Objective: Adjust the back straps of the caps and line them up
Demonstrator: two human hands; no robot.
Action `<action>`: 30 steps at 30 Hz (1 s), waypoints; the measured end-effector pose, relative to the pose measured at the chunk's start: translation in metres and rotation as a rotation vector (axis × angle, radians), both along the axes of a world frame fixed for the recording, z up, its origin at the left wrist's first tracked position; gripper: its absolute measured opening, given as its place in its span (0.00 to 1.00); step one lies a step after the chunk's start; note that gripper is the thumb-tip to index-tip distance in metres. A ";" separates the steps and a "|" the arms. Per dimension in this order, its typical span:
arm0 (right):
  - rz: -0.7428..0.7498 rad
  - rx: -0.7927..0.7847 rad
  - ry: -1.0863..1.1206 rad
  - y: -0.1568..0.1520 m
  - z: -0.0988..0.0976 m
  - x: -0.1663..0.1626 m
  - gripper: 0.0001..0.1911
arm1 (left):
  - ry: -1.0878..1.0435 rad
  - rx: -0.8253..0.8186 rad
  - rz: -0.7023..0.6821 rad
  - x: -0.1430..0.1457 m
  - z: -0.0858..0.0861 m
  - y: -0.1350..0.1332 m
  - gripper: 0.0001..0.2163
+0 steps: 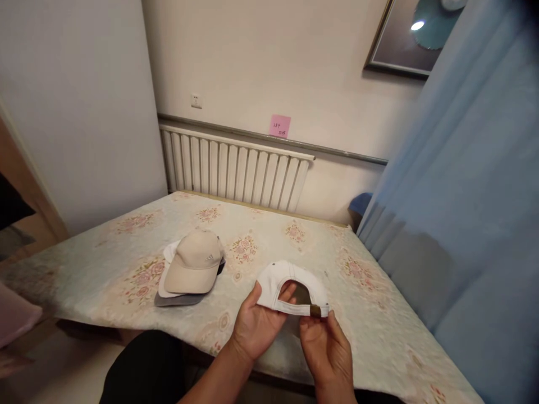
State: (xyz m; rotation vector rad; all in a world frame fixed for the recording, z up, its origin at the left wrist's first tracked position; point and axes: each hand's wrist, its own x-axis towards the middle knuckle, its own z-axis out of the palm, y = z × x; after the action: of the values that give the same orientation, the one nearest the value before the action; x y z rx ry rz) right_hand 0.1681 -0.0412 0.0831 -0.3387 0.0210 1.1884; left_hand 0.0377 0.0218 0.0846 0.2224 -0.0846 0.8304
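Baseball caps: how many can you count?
4 visible: a white fabric cap held in the left hand and right hand; stacked to the left, a beige fabric cap on top, a pale cap beneath, a grey-brimmed cap below that. Others may be hidden within.

The caps (196, 258) lie stacked on the cloth (273, 238), left of the held cap (269, 280), which sits between the left hand (259, 331) and right hand (326, 348). At the far side, behind the cloth, is the radiator (236, 168); the curtain (467, 213) hangs right.
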 end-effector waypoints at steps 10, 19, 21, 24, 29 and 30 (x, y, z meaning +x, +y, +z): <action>0.038 0.020 -0.038 -0.001 0.001 -0.005 0.13 | 0.270 0.345 0.172 0.012 0.005 -0.026 0.23; 0.019 0.027 -0.163 0.001 0.003 -0.011 0.17 | 0.641 0.418 0.315 0.028 0.007 -0.040 0.13; 0.027 0.043 -0.190 0.000 0.001 -0.013 0.18 | 0.661 0.422 0.339 0.029 0.006 -0.041 0.10; 0.046 0.032 -0.174 -0.002 0.001 -0.015 0.17 | 0.673 0.403 0.379 0.029 0.007 -0.043 0.06; 0.066 0.037 -0.150 -0.003 0.005 -0.018 0.20 | 0.674 0.379 0.404 0.027 0.014 -0.042 0.04; 0.072 0.046 -0.160 -0.003 0.005 -0.019 0.21 | 0.667 0.374 0.402 0.027 0.015 -0.041 0.04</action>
State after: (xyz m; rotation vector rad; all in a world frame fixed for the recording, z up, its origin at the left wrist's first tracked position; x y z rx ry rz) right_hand 0.1492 -0.0445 0.0883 -0.3960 -0.1582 1.2276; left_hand 0.0642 -0.0194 0.0996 0.8787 0.4480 1.0970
